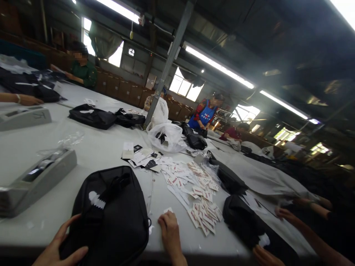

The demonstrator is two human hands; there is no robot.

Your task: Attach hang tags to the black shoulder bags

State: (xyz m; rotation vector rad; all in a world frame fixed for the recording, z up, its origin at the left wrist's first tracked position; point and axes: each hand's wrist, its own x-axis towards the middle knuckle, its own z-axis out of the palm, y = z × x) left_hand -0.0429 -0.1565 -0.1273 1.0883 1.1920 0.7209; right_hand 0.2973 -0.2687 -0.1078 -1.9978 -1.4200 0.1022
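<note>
My left hand (62, 245) grips the near left corner of a black bag (119, 207), thumb and fingers wrapped round its edge. The bag lies on the white table and has a strap and a torn white paper piece (96, 199) on top. To the right of the bag, my right hand (169, 231) is closed, its fingertips pinched on a small white packet (168, 210) just above the table. Most of that packet is hidden by the fingers. Beyond this hand spreads a pile of small white packets with red print (205, 214).
Two grey tape dispensers (41, 181) stand at the left. Cards (142, 157) and a white plastic bag (168, 138) lie farther back, near a metal post (169, 62). At the right, a co-worker's hand (266, 255) touches another black bag (246, 218). Other people work around the table.
</note>
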